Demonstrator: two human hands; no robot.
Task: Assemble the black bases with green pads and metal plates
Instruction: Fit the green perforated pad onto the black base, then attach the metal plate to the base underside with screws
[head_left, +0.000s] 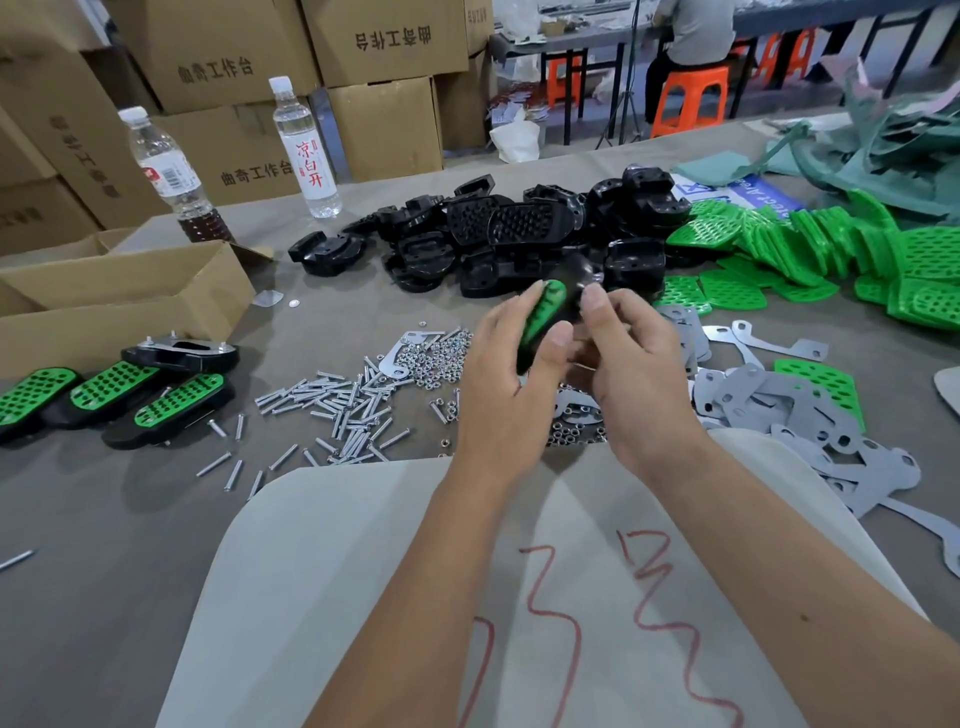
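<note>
Nearest the camera, below both wrists, lies a pale sheet (363, 597) marked with red scrawl; the marks are not legible as words.

Left hand (511, 384): grasping a green pad (540, 317) seated against a black base (574, 291), fingers curled round the edge. Right hand (631, 374): fingers curled toward the same part, thumb near its black side; the part is motion-blurred, and whether a metal plate is already fitted to it cannot be told.

Progress, as a judgement: early stage. To the left of the left hand lie finished units (111, 395), three pad-up and one (182, 353) inverted with its plate and screw ends showing. Remaining stock is large:

- loose screws (337, 410) just left of the left hand, nuts (441, 358) just beyond them;
- metal plates (779, 410) spread to the right of the right hand;
- a heap of bare black bases (493, 234) beyond both hands;
- a heap of loose green pads (810, 244) beyond and to the right of the right hand.

The unit in hand appears to be at the pad-fitting step; plate, screws and nuts probably follow.

An open carton (119, 296) stands beyond the finished units.

Writing: farther off to the left, the nearer bottle (166, 171) carries a label too small to read. The second bottle (304, 150) reads "凉白开". The stacked cartons (228, 73) behind read "曲奇工作台". A blue-and-white printed sheet (727, 195) beyond the pads is only partly visible and not reliably legible.
</note>
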